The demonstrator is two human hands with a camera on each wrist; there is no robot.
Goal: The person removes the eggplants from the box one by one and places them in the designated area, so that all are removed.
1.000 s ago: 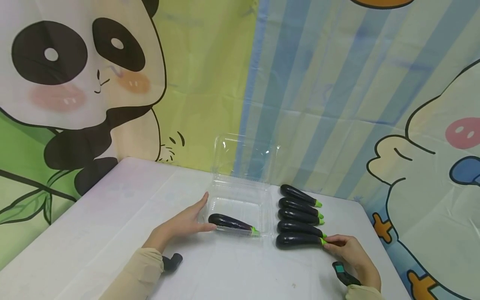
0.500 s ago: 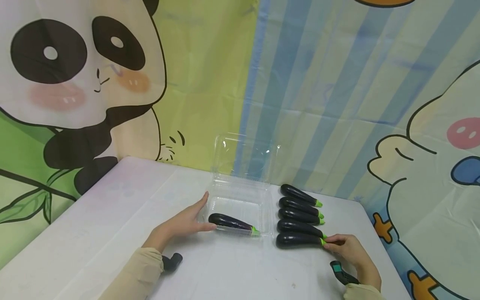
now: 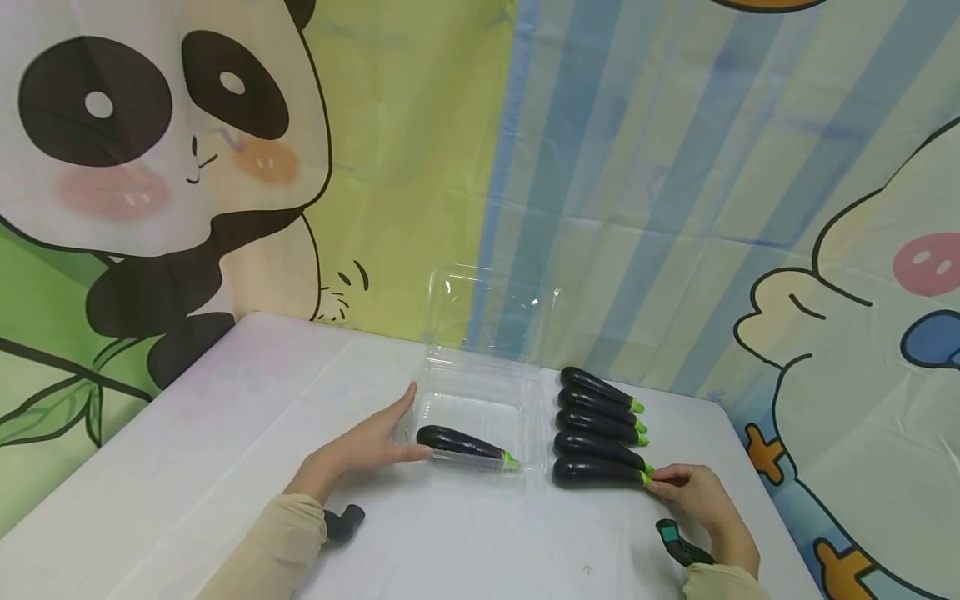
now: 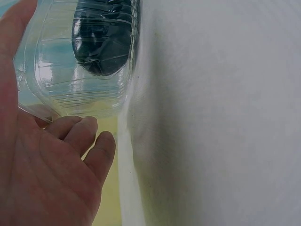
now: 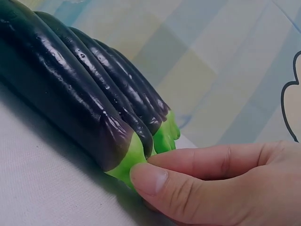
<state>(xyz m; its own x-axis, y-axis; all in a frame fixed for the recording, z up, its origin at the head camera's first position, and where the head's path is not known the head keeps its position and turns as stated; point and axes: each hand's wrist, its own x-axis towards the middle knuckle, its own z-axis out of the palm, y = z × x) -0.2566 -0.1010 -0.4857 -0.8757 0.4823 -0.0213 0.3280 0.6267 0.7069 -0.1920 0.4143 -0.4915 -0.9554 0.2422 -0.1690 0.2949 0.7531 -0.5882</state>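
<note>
A clear plastic clamshell container point(image 3: 480, 408) stands on the table with its lid raised, and one dark eggplant point(image 3: 459, 442) lies along its near side. My left hand point(image 3: 367, 447) holds the container's left end, thumb at the near wall; in the left wrist view the container's end point(image 4: 82, 89) sits between thumb and fingers. To the right, several eggplants lie side by side in a row, green stems pointing right. My right hand point(image 3: 697, 498) pinches the stem of the nearest eggplant point(image 3: 596, 472) between thumb and index finger. The right wrist view shows that green stem point(image 5: 129, 162) at the fingertips.
The white table point(image 3: 465, 542) ends at a printed fabric backdrop point(image 3: 420, 183), just behind the container's lid point(image 3: 487, 312). The farthest eggplant point(image 3: 596, 387) lies close to the table's back edge.
The nearest eggplant has shifted slightly away from me with my right hand, and the row behind it has packed closer together. My left hand and the container stay put.
</note>
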